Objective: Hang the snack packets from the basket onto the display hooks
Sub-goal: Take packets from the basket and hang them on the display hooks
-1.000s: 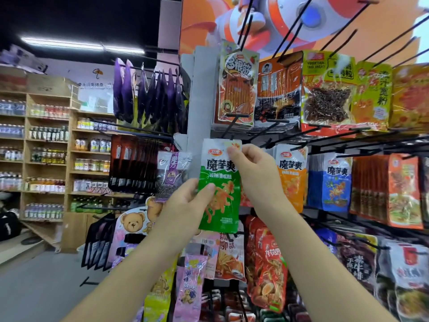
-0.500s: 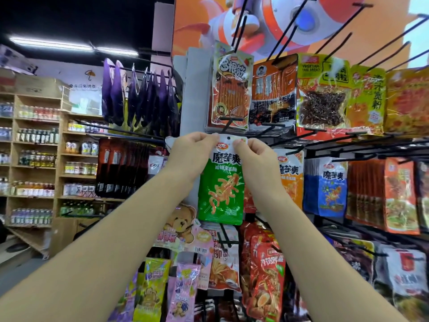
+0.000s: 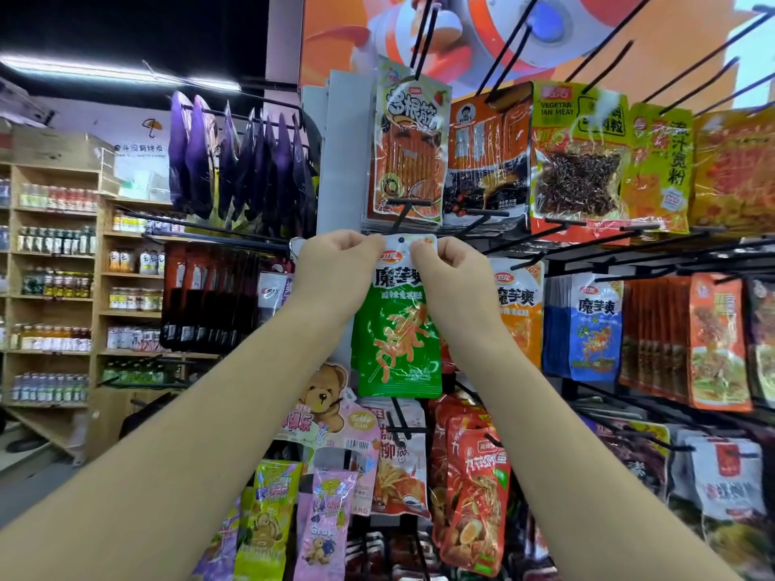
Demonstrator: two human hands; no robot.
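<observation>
Fingers of L hand and fingers of R hand pinched top corners of 1 green snack packet; 2 hands on it. Packet hung upright just below display hook; whether threaded, cannot tell. 1 orange packet just beside on R, then blue stack.

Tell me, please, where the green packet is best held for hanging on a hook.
Pinch its white top strip at both upper corners, coming from the front, left hand and right hand either side of the hang hole. The green packet hangs flat and upright, so this leaves the hole free.
</observation>
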